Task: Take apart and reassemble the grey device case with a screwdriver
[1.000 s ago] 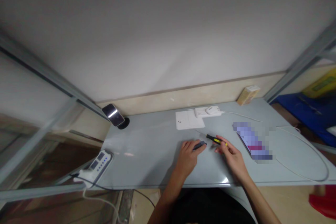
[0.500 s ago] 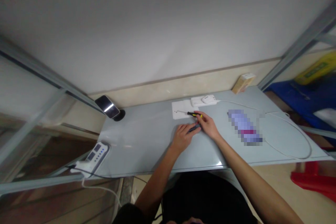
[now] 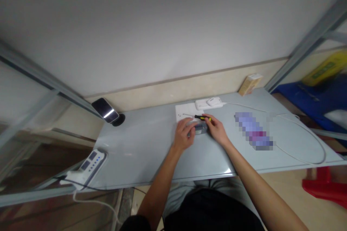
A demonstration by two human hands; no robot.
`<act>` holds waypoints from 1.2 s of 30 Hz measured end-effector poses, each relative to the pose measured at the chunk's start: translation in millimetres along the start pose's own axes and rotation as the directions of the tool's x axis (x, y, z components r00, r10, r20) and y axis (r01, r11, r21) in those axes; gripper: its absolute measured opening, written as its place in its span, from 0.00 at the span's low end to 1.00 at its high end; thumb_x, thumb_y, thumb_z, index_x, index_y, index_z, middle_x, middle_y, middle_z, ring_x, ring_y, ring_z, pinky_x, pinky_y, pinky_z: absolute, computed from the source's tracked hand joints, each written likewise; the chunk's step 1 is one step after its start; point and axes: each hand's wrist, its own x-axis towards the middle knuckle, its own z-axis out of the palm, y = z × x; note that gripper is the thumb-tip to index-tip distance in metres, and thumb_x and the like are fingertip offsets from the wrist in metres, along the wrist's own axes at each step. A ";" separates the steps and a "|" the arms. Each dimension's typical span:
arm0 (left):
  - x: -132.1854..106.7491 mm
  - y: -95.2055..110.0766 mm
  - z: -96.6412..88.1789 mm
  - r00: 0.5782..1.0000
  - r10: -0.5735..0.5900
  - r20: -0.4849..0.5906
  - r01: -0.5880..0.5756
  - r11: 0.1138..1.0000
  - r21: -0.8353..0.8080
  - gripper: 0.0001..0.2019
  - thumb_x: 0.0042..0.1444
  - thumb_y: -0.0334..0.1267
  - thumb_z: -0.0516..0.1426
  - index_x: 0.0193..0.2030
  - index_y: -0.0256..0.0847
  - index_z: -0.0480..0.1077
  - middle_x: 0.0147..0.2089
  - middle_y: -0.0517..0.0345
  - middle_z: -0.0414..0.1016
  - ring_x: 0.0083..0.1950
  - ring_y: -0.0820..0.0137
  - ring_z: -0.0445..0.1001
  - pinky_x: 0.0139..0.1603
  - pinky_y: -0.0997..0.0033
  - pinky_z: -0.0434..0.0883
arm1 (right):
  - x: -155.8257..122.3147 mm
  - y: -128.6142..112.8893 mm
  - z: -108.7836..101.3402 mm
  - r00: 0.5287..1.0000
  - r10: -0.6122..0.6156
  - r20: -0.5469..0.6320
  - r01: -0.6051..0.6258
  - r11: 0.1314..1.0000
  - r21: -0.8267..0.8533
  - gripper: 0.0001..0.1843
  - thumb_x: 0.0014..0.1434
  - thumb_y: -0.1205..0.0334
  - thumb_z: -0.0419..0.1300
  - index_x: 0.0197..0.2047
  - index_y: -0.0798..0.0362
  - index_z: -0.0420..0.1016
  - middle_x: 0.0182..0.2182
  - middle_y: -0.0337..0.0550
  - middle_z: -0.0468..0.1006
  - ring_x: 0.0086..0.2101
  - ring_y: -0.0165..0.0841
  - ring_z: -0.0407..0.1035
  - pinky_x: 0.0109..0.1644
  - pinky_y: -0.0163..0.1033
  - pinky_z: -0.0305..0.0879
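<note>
My left hand (image 3: pixel 183 134) rests on the grey table (image 3: pixel 141 148) with its fingers curled on the left end of a small grey flat device (image 3: pixel 200 127). My right hand (image 3: pixel 217 128) is closed round a small screwdriver (image 3: pixel 202 117) with a black and yellow handle, its thin shaft pointing left over a white sheet (image 3: pixel 185 112). Both hands meet at the device, just in front of the sheet.
A white adapter block (image 3: pixel 209 103) with a long white cable (image 3: pixel 303 124) lies behind and to the right. A blurred-out flat object (image 3: pixel 253 130) lies right of my hands. A phone on a stand (image 3: pixel 106 110) is at the back left, a power strip (image 3: pixel 86 166) at the front left, a small box (image 3: pixel 249 83) by the wall.
Both hands shifted away from me toward the white sheet, carrying the device and screwdriver. The left hand has turned the device flatter, and the right hand now sits against it.
</note>
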 end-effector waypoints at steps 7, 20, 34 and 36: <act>31.1 -50.5 -14.5 0.956 -0.286 -0.070 0.281 0.956 -0.083 0.10 0.68 0.37 0.54 0.47 0.40 0.76 0.43 0.53 0.75 0.40 0.70 0.73 0.45 0.69 0.73 | 0.6 12.5 -7.3 0.995 0.038 -0.088 -0.022 0.984 0.175 0.32 0.60 0.32 0.56 0.52 0.51 0.77 0.32 0.45 0.82 0.27 0.35 0.71 0.34 0.41 0.67; 9.8 -66.7 4.5 0.968 -0.249 -0.013 0.246 0.961 -0.130 0.10 0.66 0.44 0.60 0.47 0.42 0.79 0.42 0.53 0.79 0.40 0.69 0.73 0.45 0.68 0.72 | -5.8 8.9 -9.5 0.998 0.068 -0.007 -0.065 0.981 0.181 0.31 0.61 0.34 0.56 0.53 0.50 0.77 0.32 0.43 0.83 0.29 0.35 0.72 0.32 0.38 0.65; 8.7 -69.4 4.4 0.954 -0.301 0.005 0.296 0.937 -0.187 0.10 0.65 0.44 0.60 0.41 0.42 0.80 0.40 0.56 0.78 0.32 0.73 0.70 0.40 0.70 0.72 | -6.1 3.9 -10.9 0.998 0.052 -0.039 -0.045 0.984 0.172 0.31 0.60 0.32 0.56 0.50 0.50 0.78 0.31 0.43 0.82 0.28 0.35 0.70 0.35 0.40 0.66; 8.5 -69.7 4.5 0.955 -0.295 0.001 0.290 0.938 -0.187 0.10 0.66 0.44 0.59 0.41 0.42 0.80 0.39 0.56 0.78 0.32 0.72 0.71 0.40 0.70 0.72 | -6.4 3.8 -10.9 0.998 0.055 -0.042 -0.047 0.983 0.175 0.31 0.61 0.32 0.56 0.50 0.50 0.78 0.32 0.43 0.82 0.28 0.35 0.71 0.35 0.40 0.67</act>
